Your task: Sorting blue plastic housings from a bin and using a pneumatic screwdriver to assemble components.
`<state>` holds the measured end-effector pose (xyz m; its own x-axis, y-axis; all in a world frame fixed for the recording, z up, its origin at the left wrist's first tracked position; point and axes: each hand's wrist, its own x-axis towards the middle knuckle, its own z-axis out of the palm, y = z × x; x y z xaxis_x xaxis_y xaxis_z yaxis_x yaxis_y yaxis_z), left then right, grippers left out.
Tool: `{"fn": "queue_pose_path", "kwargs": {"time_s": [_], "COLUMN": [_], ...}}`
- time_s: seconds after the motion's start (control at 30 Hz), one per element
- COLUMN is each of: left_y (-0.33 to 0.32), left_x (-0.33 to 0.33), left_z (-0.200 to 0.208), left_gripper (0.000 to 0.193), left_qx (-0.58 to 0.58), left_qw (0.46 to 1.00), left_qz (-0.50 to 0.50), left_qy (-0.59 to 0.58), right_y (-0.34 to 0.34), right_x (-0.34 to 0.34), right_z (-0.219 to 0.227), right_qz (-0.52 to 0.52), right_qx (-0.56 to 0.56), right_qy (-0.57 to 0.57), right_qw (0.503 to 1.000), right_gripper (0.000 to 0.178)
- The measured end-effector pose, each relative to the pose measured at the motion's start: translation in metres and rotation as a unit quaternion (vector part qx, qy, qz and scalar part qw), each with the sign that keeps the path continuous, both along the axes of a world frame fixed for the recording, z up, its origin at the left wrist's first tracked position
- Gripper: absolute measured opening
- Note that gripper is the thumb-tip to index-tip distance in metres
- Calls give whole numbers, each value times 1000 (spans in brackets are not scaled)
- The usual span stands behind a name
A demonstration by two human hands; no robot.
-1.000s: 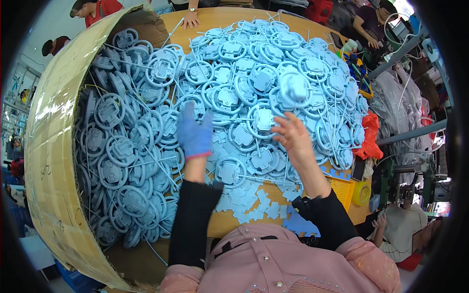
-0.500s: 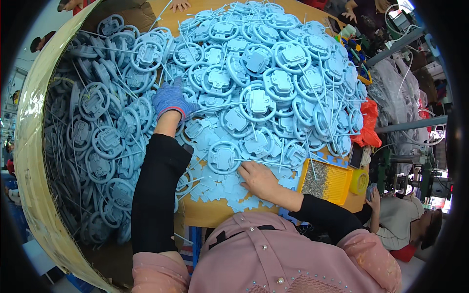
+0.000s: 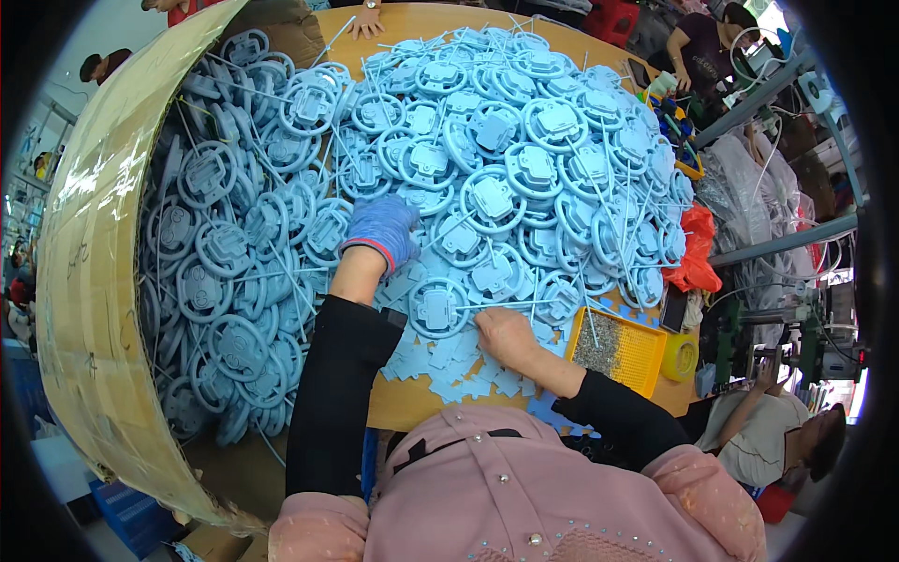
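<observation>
My left hand, in a blue knitted glove with a red cuff, is over the near left side of a heap of light-blue plastic ring-shaped parts with thin rods. Its fingers bend down and are partly hidden among the parts. My bare right hand is closed, knuckles up, above small flat light-blue pieces. Whatever its fingertips hold is hidden. Just beyond it lies one ring part, flat, its rod passing close above my fingers.
A large cardboard box on the left holds many similar ring parts. A yellow tray of small metal bits stands at right, beside a tape roll and a red plastic bag. Other people sit around; one hand rests on the far table edge.
My left hand has drawn back from the box side, moving right and nearer. My right hand has shifted slightly right, its fingers more curled. The whole view has turned a little.
</observation>
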<state>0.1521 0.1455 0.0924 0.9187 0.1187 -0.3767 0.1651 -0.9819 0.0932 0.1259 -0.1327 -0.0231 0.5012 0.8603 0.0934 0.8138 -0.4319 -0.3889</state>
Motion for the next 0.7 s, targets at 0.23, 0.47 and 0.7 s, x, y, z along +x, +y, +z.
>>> {"fn": "queue_pose_path", "kwargs": {"time_s": [0.23,0.47,0.7], "left_y": [-22,-37,-38], "left_x": [-32,-72,-138], "left_z": [34,10,-54], "left_gripper": [25,26,30], "left_qx": [-300,-622,-719], "left_qw": [813,481,161], "left_qz": [88,418,489], "left_qy": [-491,-455,-466], "right_y": [-16,7,16], "right_x": [2,-36,-36], "right_z": [34,17,19], "right_qz": [-36,199,191], "right_qx": [16,27,-14], "right_qy": [32,56,66], "right_qw": [999,978,979], "right_gripper": [10,22,27]}}
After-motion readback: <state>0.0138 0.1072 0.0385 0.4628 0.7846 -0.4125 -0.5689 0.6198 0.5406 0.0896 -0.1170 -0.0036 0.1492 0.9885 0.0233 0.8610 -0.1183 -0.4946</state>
